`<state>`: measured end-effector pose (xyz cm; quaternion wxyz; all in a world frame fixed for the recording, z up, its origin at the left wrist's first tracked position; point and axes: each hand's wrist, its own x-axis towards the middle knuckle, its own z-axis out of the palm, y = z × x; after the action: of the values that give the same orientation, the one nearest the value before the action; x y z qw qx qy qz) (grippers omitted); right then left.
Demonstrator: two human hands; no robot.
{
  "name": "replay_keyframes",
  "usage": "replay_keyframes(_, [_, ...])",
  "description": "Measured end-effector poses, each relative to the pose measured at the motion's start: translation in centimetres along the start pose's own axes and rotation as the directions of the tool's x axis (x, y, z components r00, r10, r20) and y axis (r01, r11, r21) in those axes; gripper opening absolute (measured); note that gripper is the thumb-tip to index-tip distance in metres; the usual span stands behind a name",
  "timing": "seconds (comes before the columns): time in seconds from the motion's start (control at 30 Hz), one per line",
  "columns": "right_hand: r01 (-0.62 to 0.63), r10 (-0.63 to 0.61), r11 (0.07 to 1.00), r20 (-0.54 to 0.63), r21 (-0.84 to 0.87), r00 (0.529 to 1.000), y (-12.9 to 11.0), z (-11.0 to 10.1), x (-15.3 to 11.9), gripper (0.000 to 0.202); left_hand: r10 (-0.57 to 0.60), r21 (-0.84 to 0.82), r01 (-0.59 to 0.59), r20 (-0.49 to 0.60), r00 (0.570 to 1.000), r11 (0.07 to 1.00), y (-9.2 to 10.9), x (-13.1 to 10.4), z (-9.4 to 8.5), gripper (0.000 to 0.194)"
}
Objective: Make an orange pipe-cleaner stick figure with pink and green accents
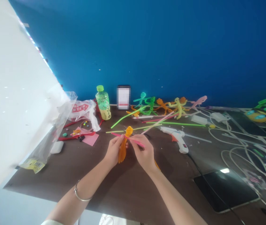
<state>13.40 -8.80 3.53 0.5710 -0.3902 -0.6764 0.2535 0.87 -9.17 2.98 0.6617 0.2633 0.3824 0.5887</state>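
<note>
My left hand [114,149] is closed around an orange pipe-cleaner figure [123,150], its coiled round head up and its long folded strands hanging below. A pink pipe cleaner [137,143] crosses just under the head, one end sticking out to the left. My right hand [144,151] pinches this pink pipe cleaner close to the figure. Some of my fingertips are hidden behind the figure and the hands. Behind them lie loose pipe cleaners in light green [133,128] and pale pink [157,122].
Finished pipe-cleaner figures [162,106] lean along the blue wall. A bottle [103,103] and a phone [123,97] stand at the back. To the right are a white glue gun [176,136], a black tablet [225,189] and tangled cables [236,150]; plastic bags [82,111] lie left.
</note>
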Motion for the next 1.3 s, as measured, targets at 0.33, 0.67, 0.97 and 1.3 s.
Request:
replay_keyframes(0.33, [0.128,-0.124,0.991,0.085,-0.05,0.989,0.3,-0.6,0.3,0.02,-0.011,-0.103,0.014,0.026,1.0,0.995,0.3,0.0,0.0,0.021])
replay_keyframes(0.67, [-0.013,0.011,1.0,0.07,0.026,0.997,0.0,-0.8,0.3,0.013,0.04,0.032,-0.041,0.056,0.998,0.999,0.5,0.1,-0.2,0.021])
replay_keyframes(0.97, [-0.487,0.509,0.756,0.076,0.438,0.858,-0.3,0.3,-0.1,0.023,-0.021,-0.018,0.022,0.052,0.998,1.0,0.3,-0.1,-0.2,0.025])
replay_keyframes(1.3, [-0.629,0.71,0.445,0.177,0.638,0.682,0.2,1.1,-0.4,0.037,0.025,0.004,-0.025,-0.029,0.999,1.0,-0.2,0.0,0.1,0.025])
